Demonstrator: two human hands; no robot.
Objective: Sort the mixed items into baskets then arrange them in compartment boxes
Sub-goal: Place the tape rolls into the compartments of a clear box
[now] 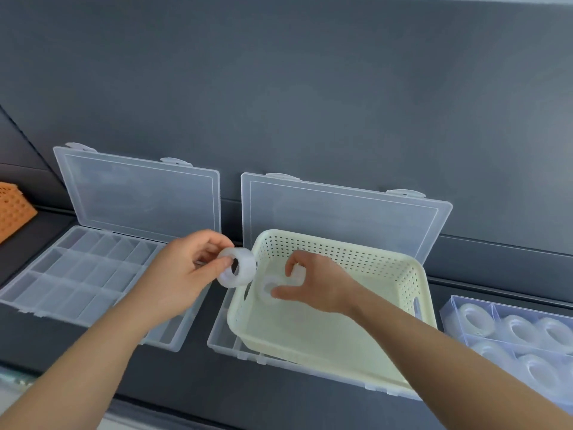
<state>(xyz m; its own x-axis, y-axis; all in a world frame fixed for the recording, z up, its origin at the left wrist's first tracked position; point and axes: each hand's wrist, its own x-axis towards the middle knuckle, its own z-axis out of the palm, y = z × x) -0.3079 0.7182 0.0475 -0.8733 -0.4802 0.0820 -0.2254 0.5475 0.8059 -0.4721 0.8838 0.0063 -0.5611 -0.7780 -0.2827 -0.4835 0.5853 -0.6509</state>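
W/ L hand pinching one translucent tape roll & R hand gripping a second roll in the cream perforated plastic basket, the latter is best lifted clear of its rim.

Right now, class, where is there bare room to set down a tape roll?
Free: empty compartments of the left box, between the orange basket and the cream basket; also the cream basket's floor this side of the right hand. Crowded: the right box, visibly full of tape rolls.
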